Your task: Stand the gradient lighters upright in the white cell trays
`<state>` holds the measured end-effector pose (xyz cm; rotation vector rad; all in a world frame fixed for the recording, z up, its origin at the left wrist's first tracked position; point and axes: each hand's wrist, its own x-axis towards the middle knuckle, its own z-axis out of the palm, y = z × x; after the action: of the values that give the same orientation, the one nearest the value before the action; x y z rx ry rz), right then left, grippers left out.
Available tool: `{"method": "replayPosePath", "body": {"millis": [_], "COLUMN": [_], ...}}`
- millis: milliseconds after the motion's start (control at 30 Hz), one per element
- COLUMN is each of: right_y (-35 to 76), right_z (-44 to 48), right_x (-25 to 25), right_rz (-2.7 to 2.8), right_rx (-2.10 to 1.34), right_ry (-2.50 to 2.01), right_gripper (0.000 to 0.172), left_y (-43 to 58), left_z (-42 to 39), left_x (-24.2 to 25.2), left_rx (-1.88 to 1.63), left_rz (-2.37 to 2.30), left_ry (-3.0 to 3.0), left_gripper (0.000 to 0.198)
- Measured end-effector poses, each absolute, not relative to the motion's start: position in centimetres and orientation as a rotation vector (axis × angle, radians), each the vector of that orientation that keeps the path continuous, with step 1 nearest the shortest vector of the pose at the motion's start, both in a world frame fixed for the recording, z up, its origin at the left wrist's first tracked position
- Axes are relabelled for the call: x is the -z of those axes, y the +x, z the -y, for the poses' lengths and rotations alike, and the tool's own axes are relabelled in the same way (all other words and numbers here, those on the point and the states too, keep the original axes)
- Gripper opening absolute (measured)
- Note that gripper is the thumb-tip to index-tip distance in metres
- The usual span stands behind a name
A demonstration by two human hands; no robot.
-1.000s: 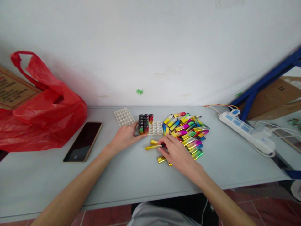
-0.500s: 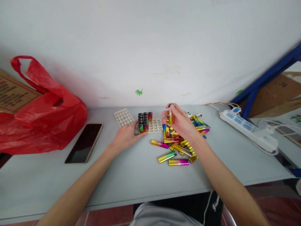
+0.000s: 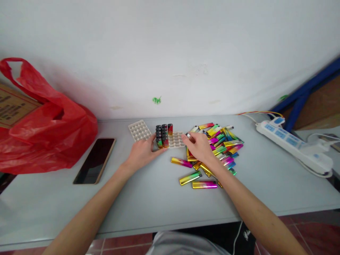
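Worktop [image 3: 148, 202]: my right fingers [image 3: 187, 142], pinching a lighter [image 3: 188, 136], came down by the tray [image 3: 175, 144], slots within reach; left fingers [image 3: 158, 153] spread against standing lighters [image 3: 162, 134].

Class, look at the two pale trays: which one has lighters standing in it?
The tray between the left hand and the right hand: black-topped lighters stand in its left part. The other tray, farther left, shows only bare hollows.

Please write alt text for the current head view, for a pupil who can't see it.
A right hand holds a lighter by a pale socketed tray, with the left hand beside upright lighters at its left end. A loose lighter pile lies rightward; a phone and red bag are leftward.
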<state>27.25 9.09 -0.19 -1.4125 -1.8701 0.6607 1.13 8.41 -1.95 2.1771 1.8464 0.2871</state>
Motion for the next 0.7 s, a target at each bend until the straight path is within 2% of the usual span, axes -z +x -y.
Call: {"method": "replayPosePath", "body": {"millis": [200, 433, 700], "right_y": [27.62, 27.54, 27.61], "right_z": [-9.17, -8.73, -8.52], "right_x": [0.23, 0.14, 0.00], "right_rz": [1.814, 1.783, 1.845], "right_rx": [-0.646, -0.586, -0.585], "right_ry": [-1.443, -1.406, -1.415], "right_gripper": [0.040, 0.051, 0.038], "left_y": [1.17, 1.09, 0.88], "left_z": [-8.19, -8.31, -8.31], "left_x": [1.45, 1.52, 1.35], "left_rx": [-0.284, -0.291, -0.296], "left_rz": [-1.808, -1.817, -1.761], "left_ry": [2.201, 2.177, 2.192], "left_gripper": [0.063, 0.054, 0.056]}}
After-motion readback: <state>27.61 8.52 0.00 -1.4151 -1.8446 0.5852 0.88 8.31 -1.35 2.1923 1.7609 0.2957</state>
